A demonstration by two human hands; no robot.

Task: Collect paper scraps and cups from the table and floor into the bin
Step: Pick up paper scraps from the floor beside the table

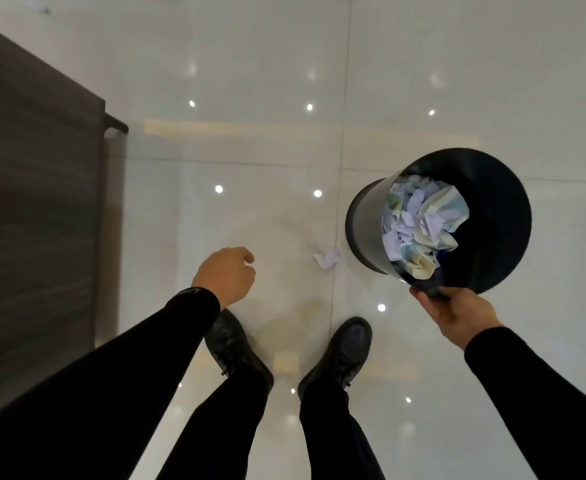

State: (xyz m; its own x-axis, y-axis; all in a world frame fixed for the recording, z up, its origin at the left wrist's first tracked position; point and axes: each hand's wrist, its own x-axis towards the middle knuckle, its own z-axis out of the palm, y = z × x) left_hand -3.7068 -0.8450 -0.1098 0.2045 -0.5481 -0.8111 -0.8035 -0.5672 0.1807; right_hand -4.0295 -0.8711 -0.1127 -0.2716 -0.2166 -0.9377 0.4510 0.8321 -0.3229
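Note:
A black round bin (492, 202) hangs tilted above the floor, its mouth toward me, with crumpled paper scraps (419, 220) inside. My right hand (454, 315) grips its near rim from below. One crumpled white paper scrap (326, 258) lies on the glossy floor just left of the bin. My left hand (227, 275) hovers over the floor left of that scrap, fingers loosely curled, holding nothing.
A dark wooden table (32, 202) fills the left side, its corner near the middle left. My two black shoes (343, 351) stand on the shiny white tiled floor (267, 150), which reflects ceiling lights.

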